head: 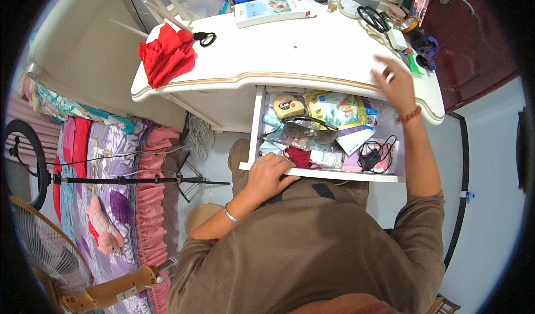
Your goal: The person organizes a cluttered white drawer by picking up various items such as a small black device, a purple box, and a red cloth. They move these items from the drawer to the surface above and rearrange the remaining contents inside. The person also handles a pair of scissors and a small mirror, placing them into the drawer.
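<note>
My left hand [271,172] grips the front panel of the white drawer [355,175], its fingers over the top edge at the left. The drawer is pulled out above my lap. Blurred, my right hand [395,82] is raised over the front right edge of the white dressing table [267,48]; a white patch shows between its fingers, and I cannot tell whether it is a held thing. Inside the drawer are a yellow tape measure [288,106], sunglasses [310,131], a yellow-green packet [336,109], a dark red cloth item [299,157] and a black corded adapter [370,160].
Red cloth [167,55] lies at the tabletop's left, beside a black loop-handled item [205,38]. A flat box [269,11] lies at the back. Black-handled scissors [373,19], a flashlight [409,25] and a green fork-like item [413,65] crowd the right. A ring-light stand [138,180] and fan [50,247] stand left.
</note>
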Demonstrator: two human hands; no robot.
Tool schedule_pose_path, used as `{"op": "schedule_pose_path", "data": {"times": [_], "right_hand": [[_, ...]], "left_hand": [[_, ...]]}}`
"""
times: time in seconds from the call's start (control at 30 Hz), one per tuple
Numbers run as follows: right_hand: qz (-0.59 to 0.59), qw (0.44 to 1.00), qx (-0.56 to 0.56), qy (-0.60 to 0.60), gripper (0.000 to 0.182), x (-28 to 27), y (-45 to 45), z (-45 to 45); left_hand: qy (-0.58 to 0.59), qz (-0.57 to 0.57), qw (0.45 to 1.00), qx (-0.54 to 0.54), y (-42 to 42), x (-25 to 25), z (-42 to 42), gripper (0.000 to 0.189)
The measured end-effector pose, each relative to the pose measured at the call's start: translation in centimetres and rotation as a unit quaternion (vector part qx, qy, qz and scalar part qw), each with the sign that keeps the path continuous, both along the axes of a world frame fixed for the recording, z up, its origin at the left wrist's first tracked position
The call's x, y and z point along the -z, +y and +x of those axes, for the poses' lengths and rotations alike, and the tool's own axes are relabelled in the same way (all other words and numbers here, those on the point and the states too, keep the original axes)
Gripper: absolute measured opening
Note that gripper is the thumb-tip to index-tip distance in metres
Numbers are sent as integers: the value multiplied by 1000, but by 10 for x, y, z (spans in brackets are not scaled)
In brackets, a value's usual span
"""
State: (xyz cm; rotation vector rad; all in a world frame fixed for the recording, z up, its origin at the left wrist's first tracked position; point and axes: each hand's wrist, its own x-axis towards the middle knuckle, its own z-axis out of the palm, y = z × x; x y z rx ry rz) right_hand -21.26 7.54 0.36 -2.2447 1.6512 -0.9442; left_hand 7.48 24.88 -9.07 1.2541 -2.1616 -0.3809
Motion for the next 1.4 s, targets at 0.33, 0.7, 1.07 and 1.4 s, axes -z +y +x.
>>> {"op": "schedule_pose_path", "data": {"times": [0.33, 0.7, 1.07, 1.4], "right_hand": [[-29, 968, 221, 119, 58, 16, -136, -77], [-50, 954, 80, -284, 45, 52, -136, -92], [64, 965, -244, 68, 47, 65, 44, -2], [1, 979, -193, 71, 28, 53, 39, -1]], "left_hand": [[-5, -9, 1000, 12, -2, -2, 1, 26], [6, -16, 1000, 19, -4, -1, -1, 26], [-1, -12, 1000, 10, -3, 1, 0, 28], [-2, -21, 1000, 4, -1, -1, 0, 28]]}}
